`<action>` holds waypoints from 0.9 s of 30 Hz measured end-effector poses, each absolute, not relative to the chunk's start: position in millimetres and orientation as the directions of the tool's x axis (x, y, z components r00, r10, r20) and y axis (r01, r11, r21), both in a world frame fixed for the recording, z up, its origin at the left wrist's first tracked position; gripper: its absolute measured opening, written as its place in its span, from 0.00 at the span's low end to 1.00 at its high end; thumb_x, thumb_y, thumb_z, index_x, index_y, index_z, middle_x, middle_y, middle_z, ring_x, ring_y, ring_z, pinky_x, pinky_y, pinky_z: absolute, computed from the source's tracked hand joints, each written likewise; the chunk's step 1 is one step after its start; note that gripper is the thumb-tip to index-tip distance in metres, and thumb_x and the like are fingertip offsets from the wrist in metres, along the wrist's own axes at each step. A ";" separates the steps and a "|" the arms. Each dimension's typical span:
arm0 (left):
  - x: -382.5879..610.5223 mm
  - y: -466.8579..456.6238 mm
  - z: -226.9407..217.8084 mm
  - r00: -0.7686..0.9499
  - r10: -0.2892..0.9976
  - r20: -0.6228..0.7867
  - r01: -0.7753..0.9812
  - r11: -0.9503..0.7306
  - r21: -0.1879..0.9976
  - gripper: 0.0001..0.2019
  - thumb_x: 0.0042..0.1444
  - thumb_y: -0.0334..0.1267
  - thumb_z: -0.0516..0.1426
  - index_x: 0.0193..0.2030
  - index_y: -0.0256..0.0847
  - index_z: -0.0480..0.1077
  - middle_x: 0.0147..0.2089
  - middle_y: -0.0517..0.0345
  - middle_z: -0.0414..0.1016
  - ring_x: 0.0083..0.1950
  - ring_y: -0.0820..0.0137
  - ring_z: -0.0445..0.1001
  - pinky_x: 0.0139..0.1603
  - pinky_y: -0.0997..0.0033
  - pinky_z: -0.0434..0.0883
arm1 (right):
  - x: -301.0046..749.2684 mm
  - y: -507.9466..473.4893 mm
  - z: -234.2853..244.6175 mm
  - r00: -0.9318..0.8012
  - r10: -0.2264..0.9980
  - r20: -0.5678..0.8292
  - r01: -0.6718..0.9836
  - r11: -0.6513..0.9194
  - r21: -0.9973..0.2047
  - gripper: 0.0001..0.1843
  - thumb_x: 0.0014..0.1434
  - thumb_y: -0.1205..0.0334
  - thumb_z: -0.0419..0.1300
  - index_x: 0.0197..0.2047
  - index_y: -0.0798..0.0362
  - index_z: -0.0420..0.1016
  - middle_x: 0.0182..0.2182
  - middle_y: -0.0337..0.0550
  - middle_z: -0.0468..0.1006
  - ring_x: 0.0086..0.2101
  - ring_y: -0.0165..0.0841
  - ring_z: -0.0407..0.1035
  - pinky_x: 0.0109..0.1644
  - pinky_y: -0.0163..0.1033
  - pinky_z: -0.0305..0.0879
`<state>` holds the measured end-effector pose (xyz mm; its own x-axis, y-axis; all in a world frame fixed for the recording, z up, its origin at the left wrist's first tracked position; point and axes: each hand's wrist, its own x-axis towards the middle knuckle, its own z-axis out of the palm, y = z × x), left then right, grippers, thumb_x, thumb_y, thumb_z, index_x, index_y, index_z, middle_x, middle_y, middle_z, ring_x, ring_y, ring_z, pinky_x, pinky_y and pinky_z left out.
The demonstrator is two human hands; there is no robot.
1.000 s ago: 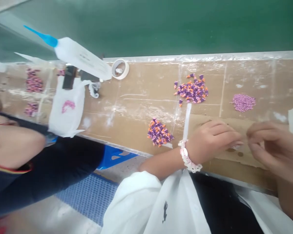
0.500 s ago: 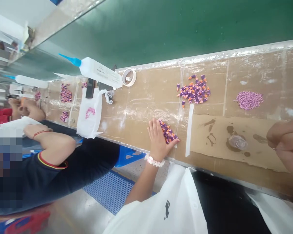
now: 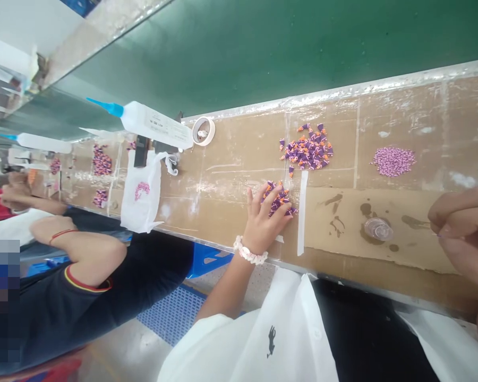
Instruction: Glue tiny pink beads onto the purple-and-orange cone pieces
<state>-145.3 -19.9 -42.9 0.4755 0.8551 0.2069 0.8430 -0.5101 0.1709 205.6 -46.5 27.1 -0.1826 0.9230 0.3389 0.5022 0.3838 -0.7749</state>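
My left hand point(image 3: 263, 220) rests on the table with its fingers spread. The fingers lie over a small heap of purple-and-orange pieces point(image 3: 278, 199) and cover part of it. A larger heap of the same small, roughly triangular pieces point(image 3: 308, 151) lies farther back. At the right edge, my right hand point(image 3: 464, 228) has thumb and fingers pinched together above the cardboard; whatever is between the fingertips is too small to make out. Left of it, a small clear plastic cup point(image 3: 378, 229) stands on the stained cardboard sheet point(image 3: 330, 249). Tiny pink pieces point(image 3: 394, 161) form a pile behind the cup.
A white strip of tape point(image 3: 302, 212) borders the cardboard. Toward the back left are a tape roll point(image 3: 203, 131) and a white bottle with a blue nozzle point(image 3: 155, 124). A co-worker's arm point(image 3: 91, 239) is at the left, near a white bag point(image 3: 141, 199) with pink pieces.
My left hand has spread its fingers over the small heap, which has moved slightly away from the front edge. My right hand stays pinched. The whole view has shifted a little.
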 end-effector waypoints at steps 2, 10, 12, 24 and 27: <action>-142.9 -21.4 -41.5 0.476 0.855 0.206 0.850 -0.507 0.140 0.07 0.59 0.41 0.60 0.44 0.50 0.76 0.63 0.51 0.72 0.73 0.53 0.57 0.71 0.31 0.49 | 207.4 -47.5 24.8 -0.301 0.896 0.327 0.568 0.444 -0.693 0.03 0.61 0.63 0.61 0.35 0.45 0.70 0.29 0.44 0.76 0.28 0.32 0.71 0.28 0.39 0.66; -121.2 -18.0 -40.9 0.483 0.838 0.255 0.832 -0.530 0.164 0.04 0.60 0.33 0.58 0.36 0.46 0.74 0.58 0.54 0.74 0.68 0.55 0.63 0.71 0.31 0.50 | 199.2 -36.5 26.2 -0.571 0.777 0.264 0.663 0.626 -0.410 0.06 0.67 0.63 0.52 0.36 0.49 0.61 0.28 0.40 0.71 0.23 0.29 0.65 0.22 0.36 0.58; -118.7 -15.9 -39.6 0.484 0.829 0.281 0.817 -0.543 0.193 0.06 0.59 0.30 0.56 0.35 0.45 0.73 0.55 0.54 0.76 0.65 0.57 0.67 0.71 0.33 0.52 | 197.7 -35.7 28.3 -0.571 0.780 0.259 0.677 0.625 -0.389 0.06 0.67 0.65 0.51 0.35 0.49 0.61 0.27 0.40 0.71 0.22 0.29 0.63 0.21 0.36 0.57; -65.6 2.3 10.2 0.493 0.790 0.364 0.509 -0.601 0.616 0.08 0.66 0.33 0.52 0.43 0.39 0.72 0.37 0.55 0.77 0.40 0.71 0.74 0.44 0.70 0.72 | 199.5 -35.3 26.7 -0.591 0.798 0.121 0.688 0.577 -0.441 0.08 0.66 0.63 0.51 0.33 0.49 0.61 0.26 0.38 0.70 0.20 0.29 0.60 0.20 0.36 0.53; -27.3 6.2 20.8 0.483 0.785 0.389 0.294 -0.564 0.772 0.08 0.65 0.35 0.53 0.44 0.39 0.74 0.39 0.54 0.77 0.42 0.72 0.75 0.44 0.71 0.72 | 198.8 -35.6 26.1 -0.604 0.794 0.072 0.686 0.564 -0.459 0.08 0.65 0.63 0.52 0.32 0.49 0.61 0.25 0.37 0.68 0.21 0.28 0.60 0.22 0.34 0.56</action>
<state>-27.3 6.2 20.8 0.4828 0.7846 0.3890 0.2940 -0.5637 0.7719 198.8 -35.6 26.1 -0.6041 0.7936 0.0720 0.6861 0.5640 -0.4595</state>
